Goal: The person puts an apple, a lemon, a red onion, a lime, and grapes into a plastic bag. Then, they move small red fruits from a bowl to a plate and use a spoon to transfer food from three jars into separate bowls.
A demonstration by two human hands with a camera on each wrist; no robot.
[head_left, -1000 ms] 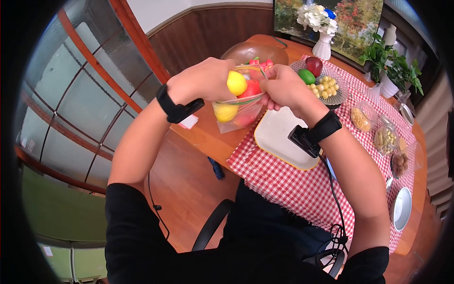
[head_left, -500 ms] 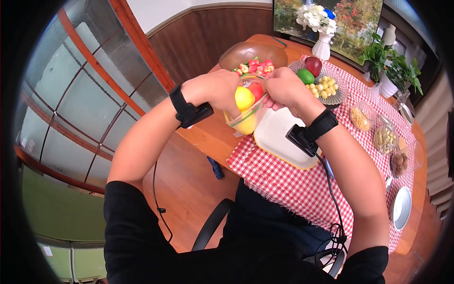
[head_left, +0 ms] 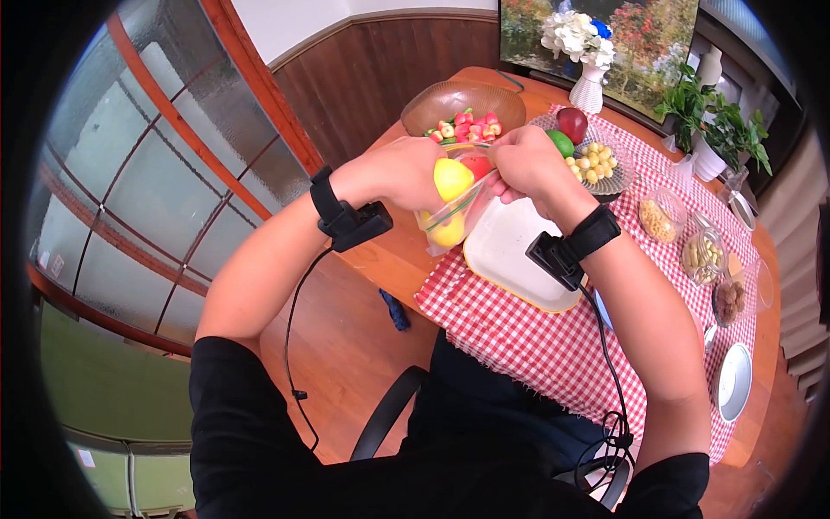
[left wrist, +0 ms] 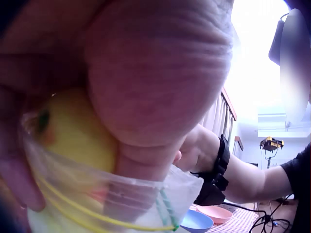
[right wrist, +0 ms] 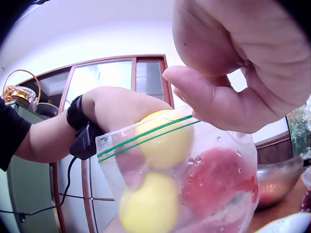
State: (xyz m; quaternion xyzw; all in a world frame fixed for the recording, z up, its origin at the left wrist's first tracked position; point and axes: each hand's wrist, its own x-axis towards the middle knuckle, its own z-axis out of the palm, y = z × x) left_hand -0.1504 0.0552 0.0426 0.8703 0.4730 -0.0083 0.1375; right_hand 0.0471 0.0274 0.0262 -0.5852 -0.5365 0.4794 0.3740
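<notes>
My left hand [head_left: 402, 173] holds a yellow fruit [head_left: 452, 179] at the mouth of a clear zip bag [right wrist: 109, 145]. Its thumb reaches inside the bag, as the left wrist view shows. With the fingers of my right hand [head_left: 532, 164] I pinch the opposite edge of the bag's mouth. Through the plastic, the right wrist view shows a second yellow fruit [right wrist: 150, 204] lower down and a red fruit [right wrist: 214, 182] beside it. Droplets dot the plastic. The bag is held up close to the left edge of a white tray [head_left: 510, 251] with a yellow rim.
Behind the bag, a brown glass bowl [head_left: 424, 108] holds small red fruits [head_left: 471, 130]. Right of it, a glass dish [head_left: 616, 182] bears grapes, a green fruit and a dark red one. Jars [head_left: 705, 258] and a grey bowl [head_left: 733, 385] stand along the table's right side.
My left hand has shifted right and slightly down, carrying its side of the bag toward the tray. The small red fruits in the bowl have come into fuller view. My right hand stays nearly in place.
</notes>
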